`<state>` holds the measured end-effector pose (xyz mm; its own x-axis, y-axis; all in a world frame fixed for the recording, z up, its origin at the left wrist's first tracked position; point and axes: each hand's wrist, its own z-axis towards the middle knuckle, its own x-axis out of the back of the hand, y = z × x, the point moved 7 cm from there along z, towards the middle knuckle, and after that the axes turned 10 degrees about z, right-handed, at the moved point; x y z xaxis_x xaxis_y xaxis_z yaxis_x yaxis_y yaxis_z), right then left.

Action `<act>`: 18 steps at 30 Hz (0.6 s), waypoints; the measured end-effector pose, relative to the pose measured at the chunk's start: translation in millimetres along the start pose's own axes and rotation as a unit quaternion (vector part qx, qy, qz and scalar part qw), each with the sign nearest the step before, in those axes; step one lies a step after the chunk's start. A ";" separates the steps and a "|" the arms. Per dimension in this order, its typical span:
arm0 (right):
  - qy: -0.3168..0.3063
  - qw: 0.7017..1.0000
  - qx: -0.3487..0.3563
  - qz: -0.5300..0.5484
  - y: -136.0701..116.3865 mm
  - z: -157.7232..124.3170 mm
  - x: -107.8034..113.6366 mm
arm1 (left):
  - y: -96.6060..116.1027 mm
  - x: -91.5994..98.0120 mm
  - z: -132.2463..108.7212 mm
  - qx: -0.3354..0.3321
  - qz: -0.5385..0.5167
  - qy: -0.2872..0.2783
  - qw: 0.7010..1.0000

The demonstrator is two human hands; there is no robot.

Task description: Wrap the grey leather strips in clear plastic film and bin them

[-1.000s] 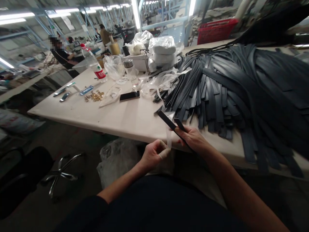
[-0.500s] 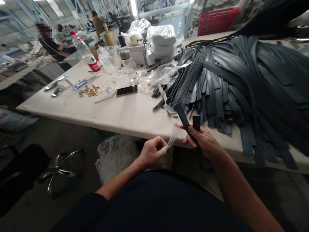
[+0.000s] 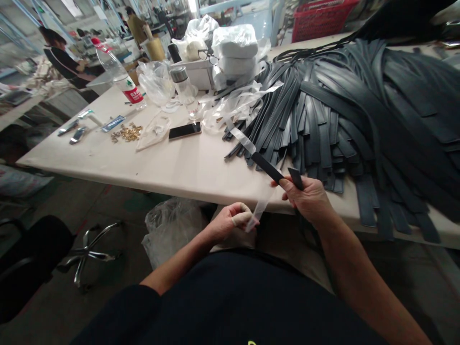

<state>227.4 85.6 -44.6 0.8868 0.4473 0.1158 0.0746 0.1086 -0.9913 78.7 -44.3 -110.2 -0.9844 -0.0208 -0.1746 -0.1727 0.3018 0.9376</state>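
My right hand (image 3: pixel 309 199) is closed around a black strap (image 3: pixel 266 166), whose one end points up and left over the table edge while a second short end sticks up beside the thumb. A whitish translucent strip (image 3: pixel 243 138) runs from the strap's tip toward the plastic on the table. My left hand (image 3: pixel 235 221), with covers on some fingertips, pinches the end of another piece of translucent strip (image 3: pixel 259 209) just below the table edge. Right of centre spreads a large pile of black straps (image 3: pixel 323 110), some hanging over the edge.
On the table (image 3: pixel 154 167) lie a phone (image 3: pixel 185 131), small brass-coloured pieces (image 3: pixel 131 132), a glass bottle (image 3: pixel 185 93) and a plastic bottle (image 3: pixel 120 76). A red basket (image 3: pixel 319 19) stands behind. An office chair (image 3: pixel 36 249) is at left; a person (image 3: pixel 63 57) sits farther back.
The strap's end has tilted left and lower, now lined up with the translucent strip. My left hand has shifted slightly right and down with its strip. The view has moved a little.
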 end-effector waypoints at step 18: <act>-0.029 0.998 0.043 -0.041 -10.6 -9.0 -0.2 | 7.3 -22.8 10.5 -0.004 -0.045 -0.134 0.990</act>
<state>230.5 76.4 -34.7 0.8517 0.4833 0.2026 0.1042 0.2226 -0.9693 100.2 -31.6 -102.5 -0.9209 0.2063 -0.3308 -0.2617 0.3021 0.9167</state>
